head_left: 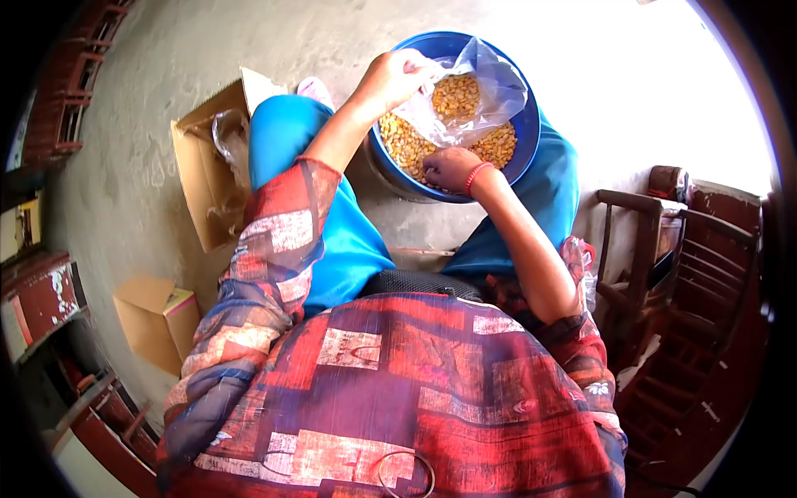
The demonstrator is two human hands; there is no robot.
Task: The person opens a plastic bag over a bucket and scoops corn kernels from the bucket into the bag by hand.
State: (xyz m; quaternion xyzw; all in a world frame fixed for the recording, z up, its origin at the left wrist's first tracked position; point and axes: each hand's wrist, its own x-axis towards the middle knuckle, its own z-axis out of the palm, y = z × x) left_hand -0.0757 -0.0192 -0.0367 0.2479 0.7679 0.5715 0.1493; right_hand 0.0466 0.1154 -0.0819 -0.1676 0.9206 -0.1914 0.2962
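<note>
A blue bucket (529, 158) stands between my knees with yellow-orange corn kernels (404, 145) inside. Over it, a clear plastic bag (501, 85) hangs tilted, with more kernels showing through it. The bag's upper left edge is pinched in my left hand (398, 79). Low in the bucket, just under the bag, my right hand (453, 169) rests against the loose kernels. Its fingers are curled downward, and whatever is inside them is hidden. A red bracelet (476, 176) circles that wrist.
To the left, an open cardboard box (193, 178) holds clear plastic (232, 145). A smaller cardboard box (154, 319) sits nearer on the concrete floor (324, 37). Dark wooden chairs (664, 241) stand at the right, and reddish furniture (50, 299) lines the far left.
</note>
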